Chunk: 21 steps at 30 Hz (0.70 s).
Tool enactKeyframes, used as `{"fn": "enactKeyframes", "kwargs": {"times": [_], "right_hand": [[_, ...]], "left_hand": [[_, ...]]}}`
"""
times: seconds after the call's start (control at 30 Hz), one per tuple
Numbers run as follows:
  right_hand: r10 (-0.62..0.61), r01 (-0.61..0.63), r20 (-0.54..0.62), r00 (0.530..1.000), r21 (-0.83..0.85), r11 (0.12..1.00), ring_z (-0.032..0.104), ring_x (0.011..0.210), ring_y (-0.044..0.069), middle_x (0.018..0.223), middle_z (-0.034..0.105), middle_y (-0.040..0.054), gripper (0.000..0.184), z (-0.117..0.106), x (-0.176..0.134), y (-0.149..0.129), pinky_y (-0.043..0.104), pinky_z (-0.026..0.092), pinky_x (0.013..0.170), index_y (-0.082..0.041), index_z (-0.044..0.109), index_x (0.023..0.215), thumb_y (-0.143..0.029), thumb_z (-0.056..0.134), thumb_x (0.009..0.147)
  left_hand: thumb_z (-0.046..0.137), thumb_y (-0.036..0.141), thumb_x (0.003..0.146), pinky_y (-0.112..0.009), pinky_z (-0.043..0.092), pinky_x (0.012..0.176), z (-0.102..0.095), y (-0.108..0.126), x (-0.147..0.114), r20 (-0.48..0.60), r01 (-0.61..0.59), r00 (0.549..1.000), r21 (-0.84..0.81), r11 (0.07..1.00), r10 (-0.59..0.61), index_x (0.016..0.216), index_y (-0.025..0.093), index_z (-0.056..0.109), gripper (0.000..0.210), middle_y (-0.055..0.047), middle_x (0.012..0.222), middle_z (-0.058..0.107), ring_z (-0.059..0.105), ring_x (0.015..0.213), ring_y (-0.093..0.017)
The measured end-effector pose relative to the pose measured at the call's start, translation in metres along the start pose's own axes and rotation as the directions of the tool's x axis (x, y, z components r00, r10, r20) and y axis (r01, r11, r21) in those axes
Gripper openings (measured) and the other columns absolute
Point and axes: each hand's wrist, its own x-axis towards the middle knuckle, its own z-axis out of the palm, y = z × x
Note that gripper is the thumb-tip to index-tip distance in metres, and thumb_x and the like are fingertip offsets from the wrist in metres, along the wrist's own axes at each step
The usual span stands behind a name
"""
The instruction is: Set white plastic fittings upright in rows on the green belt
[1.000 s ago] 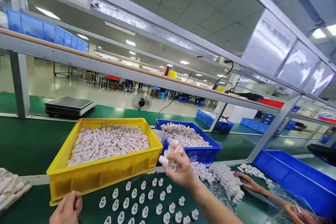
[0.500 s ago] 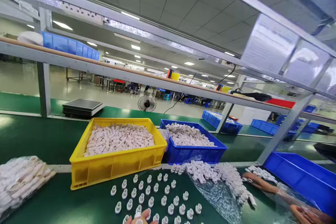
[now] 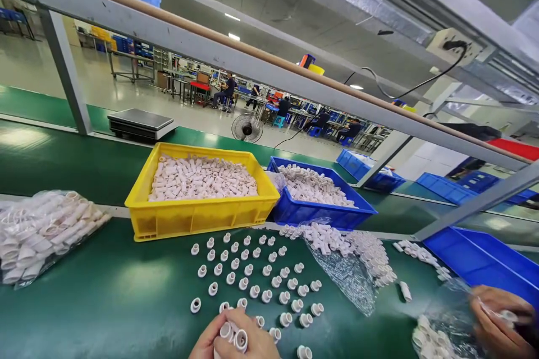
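- centrally, the yellow tub [image 3: 202, 222], taken as landmark, is filled with white pipe pieces [image 3: 202, 179].
- left hand [image 3: 206, 339] and right hand [image 3: 257, 342]: in front of the yellow tub, toward its right half; brought together, fingers curled narrowly around a few white fittings [image 3: 241, 340]; which hand grips which fitting cannot be told.
- standing fittings [image 3: 254, 291]: set apart in loose rows on the green bench [image 3: 105, 314], in front of the yellow tub and past its right end, mostly upright.
- blue tub [image 3: 322, 215]: just right of the yellow tub, holding more white pieces.
- loose heap [image 3: 370, 255]: right of the yellow tub and nearer the viewer, beside crinkled clear plastic [image 3: 349, 286].
- clear bag [image 3: 50, 230]: left of the yellow tub, packed with white tubes.
- scale [image 3: 141, 122]: behind the yellow tub, toward its left.
- fan [image 3: 247, 129]: farther behind the yellow tub, toward its right.
- co-worker's hands [image 3: 499, 317]: far right of the yellow tub, at thin plastic.
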Motion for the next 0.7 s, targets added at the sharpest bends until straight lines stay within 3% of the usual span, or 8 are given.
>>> {"fn": "enactKeyframes", "kwargs": {"times": [0.1, 0.23, 0.33, 0.4, 0.47, 0.57, 0.63, 0.7], "right_hand": [[-0.155, 0.153, -0.04, 0.987, -0.051, 0.987, 0.061, 0.074, 0.021, 0.088, 0.065, 0.0044, 0.03, 0.005, 0.003, 0.016, 0.028, 0.046, 0.06, -0.031, 0.059, 0.102, -0.04, 0.056, 0.074], [-0.362, 0.354, -0.097, 0.927, -0.093, 0.931, 0.06, 0.075, 0.021, 0.09, 0.064, 0.0065, 0.037, 0.008, 0.002, 0.036, 0.029, 0.048, 0.059, -0.03, 0.055, 0.11, -0.049, 0.051, 0.079], [-0.428, 0.429, -0.185, 0.885, -0.036, 0.903, 0.06, 0.077, 0.021, 0.089, 0.064, 0.0066, 0.032, -0.001, -0.003, 0.048, 0.029, 0.049, 0.062, -0.028, 0.057, 0.107, -0.046, 0.052, 0.08], [-0.516, 0.543, -0.251, 0.819, 0.051, 0.838, 0.06, 0.073, 0.018, 0.085, 0.063, 0.0057, 0.027, -0.01, -0.007, 0.057, 0.028, 0.049, 0.061, -0.028, 0.057, 0.106, -0.04, 0.049, 0.084], [-0.584, 0.637, -0.318, 0.747, 0.088, 0.766, 0.059, 0.074, 0.017, 0.091, 0.062, 0.0065, 0.028, -0.022, -0.011, 0.066, 0.03, 0.049, 0.065, -0.028, 0.054, 0.113, -0.033, 0.041, 0.088], [-0.558, 0.653, -0.405, 0.724, 0.142, 0.744, 0.057, 0.075, 0.015, 0.103, 0.057, 0.0071, 0.039, -0.038, -0.014, 0.073, 0.033, 0.048, 0.07, -0.032, 0.036, 0.128, -0.021, 0.031, 0.091], [-0.457, 0.621, -0.472, 0.754, 0.285, 0.73, 0.055, 0.067, 0.012, 0.106, 0.054, 0.0068, 0.047, -0.049, -0.012, 0.072, 0.032, 0.048, 0.068, -0.033, 0.016, 0.135, -0.019, 0.029, 0.092], [-0.301, 0.535, -0.493, 0.816, 0.448, 0.716, 0.054, 0.064, 0.011, 0.11, 0.052, 0.008, 0.046, -0.062, -0.006, 0.07, 0.03, 0.048, 0.064, -0.031, 0.012, 0.135, -0.024, 0.03, 0.093]], "left_hand": [[0.072, 0.031, 0.061, -0.036, 0.036, 0.095, -0.001, 0.002, -0.001, 0.041, -0.016, 0.999, 0.007, 1.0, 0.016, 0.086, 0.008, 0.066, 0.034, -0.012, 0.091, 0.068, 0.052, 0.108, -0.029], [0.07, 0.029, 0.063, -0.033, 0.038, 0.091, -0.002, 0.001, -0.001, -0.057, 0.001, 0.998, 0.031, 1.0, 0.001, 0.076, 0.013, 0.067, 0.021, -0.006, 0.081, 0.07, 0.058, 0.099, -0.025], [0.068, 0.033, 0.065, -0.034, 0.041, 0.085, 0.0, -0.004, 0.0, -0.055, 0.125, 0.991, -0.005, 0.992, -0.125, 0.074, 0.012, 0.067, 0.023, -0.006, 0.075, 0.069, 0.061, 0.09, -0.025], [0.068, 0.035, 0.066, -0.032, 0.042, 0.08, 0.003, -0.008, 0.001, -0.01, 0.183, 0.983, -0.026, 0.983, -0.184, 0.076, 0.012, 0.067, 0.025, -0.007, 0.074, 0.069, 0.063, 0.084, -0.025], [0.065, 0.035, 0.068, -0.03, 0.042, 0.073, 0.004, -0.012, 0.0, 0.019, 0.168, 0.986, -0.012, 0.986, -0.168, 0.079, 0.014, 0.068, 0.023, -0.005, 0.071, 0.069, 0.064, 0.076, -0.023], [0.056, 0.037, 0.077, -0.028, 0.04, 0.067, 0.001, -0.017, -0.002, 0.105, 0.198, 0.973, 0.071, 0.978, -0.205, 0.085, 0.016, 0.067, 0.025, -0.005, 0.073, 0.069, 0.064, 0.07, -0.021], [0.048, 0.037, 0.082, -0.025, 0.038, 0.065, -0.004, -0.02, -0.004, 0.166, 0.245, 0.949, 0.152, 0.958, -0.269, 0.087, 0.014, 0.066, 0.03, -0.008, 0.076, 0.068, 0.063, 0.067, -0.017], [0.044, 0.035, 0.084, -0.023, 0.037, 0.065, -0.01, -0.022, -0.005, 0.179, 0.258, 0.936, 0.236, 0.937, -0.303, 0.091, 0.01, 0.064, 0.032, -0.01, 0.08, 0.067, 0.061, 0.067, -0.014]]}}
